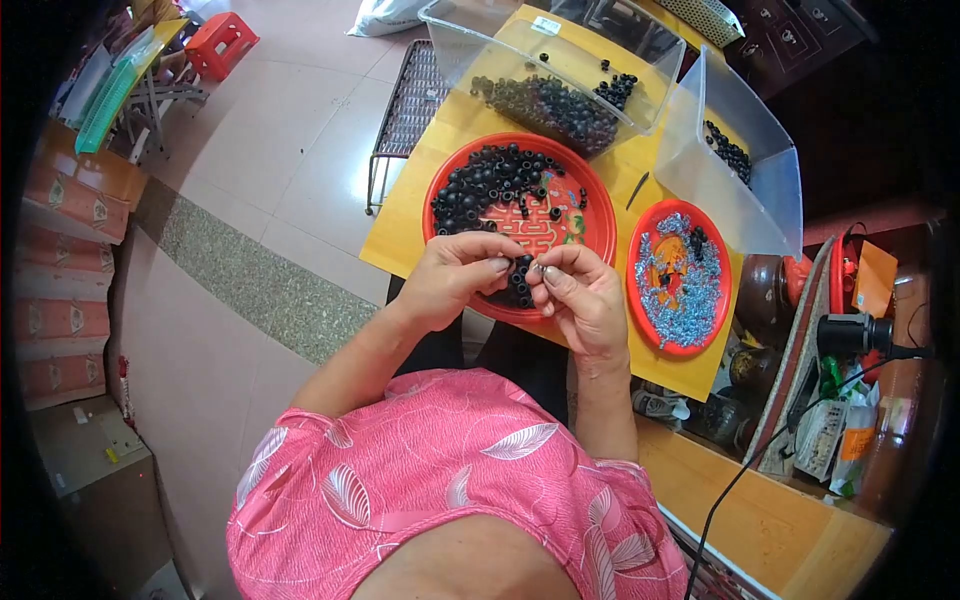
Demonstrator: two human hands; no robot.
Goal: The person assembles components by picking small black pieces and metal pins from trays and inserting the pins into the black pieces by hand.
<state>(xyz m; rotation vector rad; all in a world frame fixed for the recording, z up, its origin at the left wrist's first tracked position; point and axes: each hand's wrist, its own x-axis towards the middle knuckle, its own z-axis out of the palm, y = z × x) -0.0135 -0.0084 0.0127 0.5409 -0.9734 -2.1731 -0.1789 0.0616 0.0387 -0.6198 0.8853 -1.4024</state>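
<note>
My left hand [458, 278] and my right hand [583, 303] meet above the near edge of a round red tray [436, 190]. Pinched in the left fingers is a small black round part [521, 264]. The right thumb and forefinger close on a tiny shiny piece [541, 268], close beside the black part; its exact shape is too small to make out. Many black round parts with holes [500, 175] lie in the tray, mostly at its far and left side. Right of it, an oval red tray [634, 262] holds many small clear-bluish pieces [702, 290] and a few black ones.
On the yellow tabletop [410, 232] stand a clear plastic bin [470, 50] of black parts and a second translucent bin [765, 205] with fewer. A thin dark stick [637, 190] lies between the trays. At right are a cluttered shelf and a black cable [712, 500].
</note>
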